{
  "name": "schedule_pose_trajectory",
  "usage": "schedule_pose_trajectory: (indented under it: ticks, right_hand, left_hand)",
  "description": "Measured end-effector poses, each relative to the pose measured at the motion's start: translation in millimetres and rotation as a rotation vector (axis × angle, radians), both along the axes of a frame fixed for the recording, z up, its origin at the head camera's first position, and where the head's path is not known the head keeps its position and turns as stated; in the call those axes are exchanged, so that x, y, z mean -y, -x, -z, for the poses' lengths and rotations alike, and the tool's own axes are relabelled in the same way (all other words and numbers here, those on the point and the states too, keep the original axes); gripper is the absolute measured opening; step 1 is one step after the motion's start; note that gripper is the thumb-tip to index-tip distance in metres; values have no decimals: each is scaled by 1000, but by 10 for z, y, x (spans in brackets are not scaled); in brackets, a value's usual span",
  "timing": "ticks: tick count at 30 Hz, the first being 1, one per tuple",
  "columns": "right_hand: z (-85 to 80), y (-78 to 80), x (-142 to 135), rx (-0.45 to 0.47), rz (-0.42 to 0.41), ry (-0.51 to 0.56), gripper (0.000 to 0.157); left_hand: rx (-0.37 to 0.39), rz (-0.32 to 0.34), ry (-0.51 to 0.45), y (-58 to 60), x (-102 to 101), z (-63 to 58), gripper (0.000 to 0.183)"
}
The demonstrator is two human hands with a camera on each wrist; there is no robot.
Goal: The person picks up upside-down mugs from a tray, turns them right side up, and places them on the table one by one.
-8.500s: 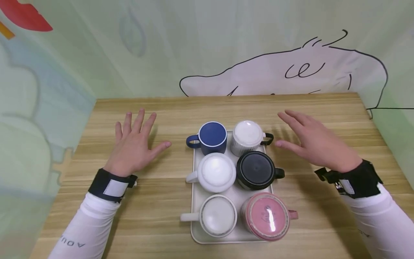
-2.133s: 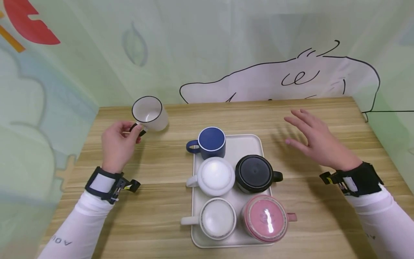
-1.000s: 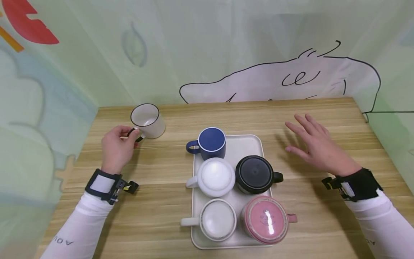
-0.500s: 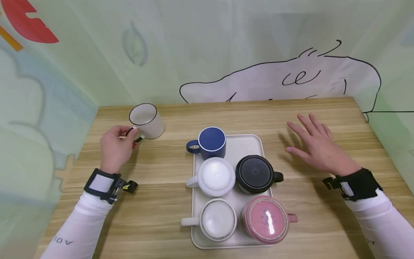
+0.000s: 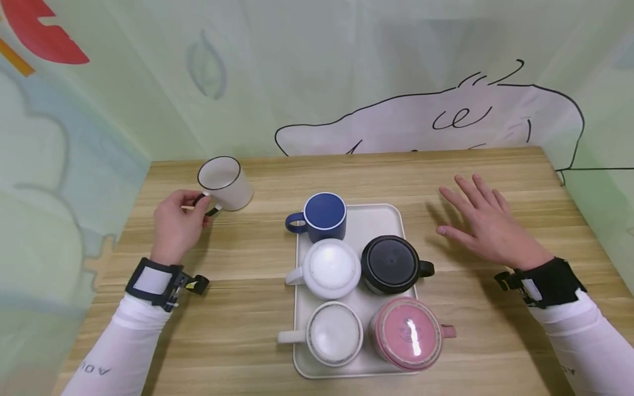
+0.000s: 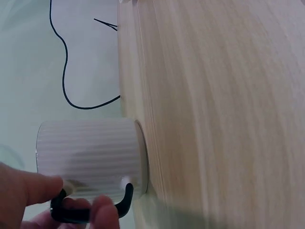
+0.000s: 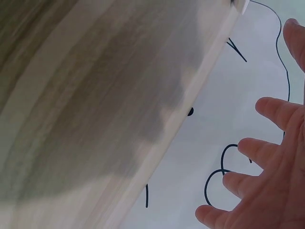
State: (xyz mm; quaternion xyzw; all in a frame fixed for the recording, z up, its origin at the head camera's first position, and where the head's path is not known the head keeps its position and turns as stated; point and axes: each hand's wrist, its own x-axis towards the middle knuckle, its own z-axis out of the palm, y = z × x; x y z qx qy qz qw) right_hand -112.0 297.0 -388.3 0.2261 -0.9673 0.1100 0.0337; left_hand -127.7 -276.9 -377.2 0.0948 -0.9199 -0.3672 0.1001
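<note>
My left hand (image 5: pixel 179 225) pinches the black handle of a white mug (image 5: pixel 231 190) at the table's far left. The mug is upright, its black-rimmed mouth facing up. Close up in the left wrist view, the ribbed mug (image 6: pixel 93 150) has the thumb and fingers around its handle. My right hand (image 5: pixel 487 228) is held over the table right of the tray, fingers spread and holding nothing. In the right wrist view the same hand (image 7: pixel 271 176) shows its outstretched fingers, with a shadow on the wood.
A pale tray (image 5: pixel 378 217) bears upside-down mugs: a blue mug (image 5: pixel 324 212), a white mug (image 5: pixel 332 269), a black mug (image 5: pixel 391 265), an off-white mug (image 5: pixel 334 334) and a pink mug (image 5: pixel 409 333). Their handles jut over the tray's sides. A printed curtain (image 5: pixel 317 66) hangs behind the table.
The black-handled mug, upside down at the tray's back right 8.5 s ago, is now upright at far left in my left hand. Since 2.1 s ago it has come down. My right fingers have spread slightly.
</note>
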Motion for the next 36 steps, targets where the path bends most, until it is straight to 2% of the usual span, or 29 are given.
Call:
schedule_pose_trajectory:
  ticks: [5,13,18,21,26,31,36]
  right_hand:
    - [-35,-11,20,-5,-17,16,81]
    - [-183,-74,67,-63,-103,75,80]
    - [-289,-151,133,-83,-150,93,79]
    - [-350,-208,186,-85,-168,87,77]
    - [-423,-312,262,-55,-190,82,71]
    - [-430,-398,313,-27,-222,87,65]
    - [-391,-464,343,-18,-256,87,61]
  left_hand:
    - [2,9,84,-48,21,-40,54]
    - [-100,-8,199,-139,-58,-154,67]
    - [-166,20,283,-220,-197,-271,67]
    - [-231,81,313,-278,-290,-328,63]
    - [-319,223,334,-378,-437,-399,59]
    - [-330,370,385,-450,-539,-419,62]
    - [-336,495,439,-488,-583,-381,67]
